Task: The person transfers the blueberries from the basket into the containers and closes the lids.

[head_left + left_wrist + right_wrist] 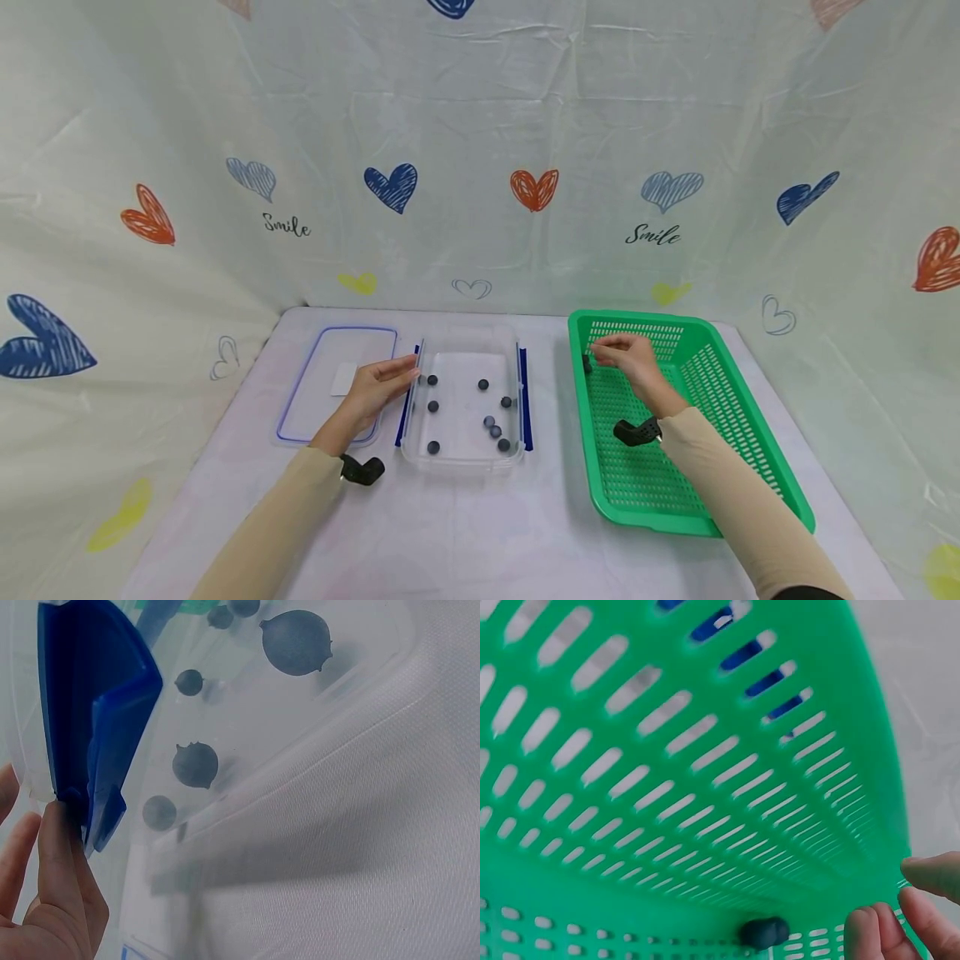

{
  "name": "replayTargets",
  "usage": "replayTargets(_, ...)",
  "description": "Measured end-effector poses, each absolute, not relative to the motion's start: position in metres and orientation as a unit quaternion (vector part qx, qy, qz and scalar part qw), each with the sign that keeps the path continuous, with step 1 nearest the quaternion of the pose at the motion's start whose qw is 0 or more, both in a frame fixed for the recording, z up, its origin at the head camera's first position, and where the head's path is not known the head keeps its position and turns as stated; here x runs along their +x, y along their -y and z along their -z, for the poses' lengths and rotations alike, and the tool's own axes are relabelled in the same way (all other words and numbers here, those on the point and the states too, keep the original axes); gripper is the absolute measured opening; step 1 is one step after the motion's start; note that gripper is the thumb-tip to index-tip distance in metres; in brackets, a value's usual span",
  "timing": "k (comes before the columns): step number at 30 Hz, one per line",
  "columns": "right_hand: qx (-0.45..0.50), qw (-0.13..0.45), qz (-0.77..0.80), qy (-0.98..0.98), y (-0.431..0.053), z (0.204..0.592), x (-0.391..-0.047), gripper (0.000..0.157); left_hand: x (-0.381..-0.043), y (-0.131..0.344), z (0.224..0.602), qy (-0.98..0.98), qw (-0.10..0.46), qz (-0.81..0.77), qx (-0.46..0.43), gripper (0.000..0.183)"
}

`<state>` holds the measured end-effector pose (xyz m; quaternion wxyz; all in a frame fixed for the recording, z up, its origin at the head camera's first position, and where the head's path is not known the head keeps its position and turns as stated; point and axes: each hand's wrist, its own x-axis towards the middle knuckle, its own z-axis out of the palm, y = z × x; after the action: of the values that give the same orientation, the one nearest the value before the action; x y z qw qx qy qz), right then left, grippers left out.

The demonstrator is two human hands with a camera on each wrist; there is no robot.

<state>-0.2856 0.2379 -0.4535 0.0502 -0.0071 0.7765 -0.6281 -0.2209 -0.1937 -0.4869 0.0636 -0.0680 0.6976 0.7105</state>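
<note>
My left hand (378, 387) rests with mostly straight fingers at the left side of a clear plastic box (457, 462). In the left wrist view its fingertips are right at the box's blue latch flap (112, 712). Several blueberries (432, 407) lie scattered on the box floor. Over at the right, my right hand (628, 360) reaches into a green basket (615, 508), fingers loosely bent and nothing between thumb and fingertips. Below those fingers, dark blueberries (763, 932) sit together on the basket floor, close to its left wall.
A clear lid (307, 392) with a blue seal lies left of the box, partly under the left forearm. Another blue latch flap (527, 400) hangs out on the box's right side. A white sheet printed with hearts rises behind the table (480, 533).
</note>
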Motion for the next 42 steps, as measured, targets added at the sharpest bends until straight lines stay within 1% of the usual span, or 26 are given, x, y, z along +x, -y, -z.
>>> replayTargets(3,-0.008,0.050,0.617,-0.786,-0.239,0.458,-0.287,0.035,-0.221,0.194,0.487,-0.698,0.064,-0.710,-0.069,0.049)
replayTargets(13,0.009,0.036,0.572,-0.819,-0.240,0.477,-0.295,0.030,-0.222,0.193,0.487,-0.695,0.064,-0.713,-0.071,0.048)
replayTargets(20,0.028,0.051,0.549,-0.834,-0.240,0.484,-0.298,0.031,-0.222,0.194,0.486,-0.693,0.060,-0.715,-0.067,0.049)
replayTargets(27,0.039,0.055,0.532,-0.844,-0.238,0.491,-0.297,0.029,-0.221,0.195,0.490,-0.688,0.052,-0.722,-0.049,0.048)
replayTargets(34,0.041,0.065,0.515,-0.854,-0.237,0.496,-0.297,0.030,-0.221,0.193,0.489,-0.696,0.062,-0.712,-0.068,0.049)
replayTargets(42,0.030,0.056,0.512,-0.857,-0.234,0.501,-0.296,0.027,-0.222,0.193,0.490,-0.696,0.065,-0.712,-0.071,0.049)
